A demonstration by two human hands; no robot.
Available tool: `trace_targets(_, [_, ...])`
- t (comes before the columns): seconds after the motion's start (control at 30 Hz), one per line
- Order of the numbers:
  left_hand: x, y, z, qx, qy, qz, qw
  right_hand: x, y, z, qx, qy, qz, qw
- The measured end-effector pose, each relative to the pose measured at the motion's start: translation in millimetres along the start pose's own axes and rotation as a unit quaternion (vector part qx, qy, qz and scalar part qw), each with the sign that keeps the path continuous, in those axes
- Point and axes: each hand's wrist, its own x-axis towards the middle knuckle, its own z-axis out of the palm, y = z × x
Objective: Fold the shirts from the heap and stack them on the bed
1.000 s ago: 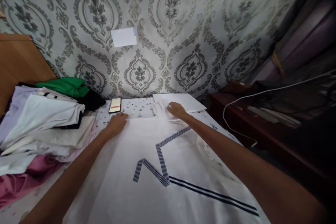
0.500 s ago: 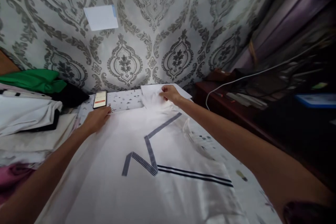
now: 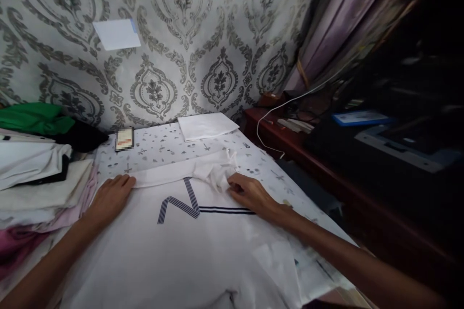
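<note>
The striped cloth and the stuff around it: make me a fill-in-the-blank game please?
The striped cloth is mostly ____.
The hand at its bunched part is the ____ one.
The bright cloth at the back of the pile is ____.
The white card is on the patterned ____.

Missing words: white; right; green; wall.

Patterned grey wall [image 3: 161,34], purple curtain [image 3: 335,31] at right

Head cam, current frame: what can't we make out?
Head view:
White cloth garment with dark stripes: near end, cut by bottom edge.
Left hand: fingertip grip, hidden by the hand's back.
Rectangular phone with pale screen: text, pixelated.
Multicoloured cloth pile: remainder, cut off by left edge.
Dark-red furniture: items at right, lost in shadow.
</note>
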Motion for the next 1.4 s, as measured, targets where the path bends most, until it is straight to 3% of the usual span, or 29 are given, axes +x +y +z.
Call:
trace_targets(0.23, [3.3, -7.8, 4.0, 0.037, 0.002, -0.013, 0.999, 3.7, -6.5, -2.2, 0.082, 0.029, -0.043, 0.995])
trace_targets(0.37, [3.3, -15.8, 10.8, 0.032, 0.006, -0.018, 0.999, -4.9, -5.8, -15.1, 0.168, -0.087, -0.011, 0.982])
trace_targets(0.43, [3.9, -17.7, 13.6, 0.021, 0.012, -0.023, 0.999, 4.2, 2.7, -20.6, 0.19, -0.085, 0.033, 0.978])
trace_targets(0.5, [4.7, -18.0, 15.4, 0.016, 0.015, -0.027, 0.999, 25.3, 15.5, -23.5, 0.147, -0.008, 0.074, 0.986])
trace_targets(0.6, [5.3, -16.3, 15.6, 0.016, 0.02, -0.031, 0.999, 66.6, 35.8, -22.5, -0.032, 0.08, 0.071, 0.994])
trace_targets(0.73, [3.1, -16.4, 13.2, 0.027, 0.02, -0.033, 0.999, 98.9, 57.7, -16.7, -0.179, 0.052, 0.022, 0.982])
trace_targets(0.93, [-2.3, -25.3, 13.1, 0.038, 0.011, -0.042, 0.998, 96.0, 86.7, -19.7, -0.177, 0.062, 0.045, 0.981])
trace_targets(1.23, [-2.3, -25.4, 14.9, 0.025, -0.005, -0.067, 0.997, 122.8, 98.6, -32.4, -0.143, -0.009, 0.039, 0.989])
trace_targets(1.4, [-0.9, -22.6, 12.3, 0.03, -0.025, -0.072, 0.997, 121.1, 104.6, -28.5, -0.146, 0.041, 0.092, 0.984])
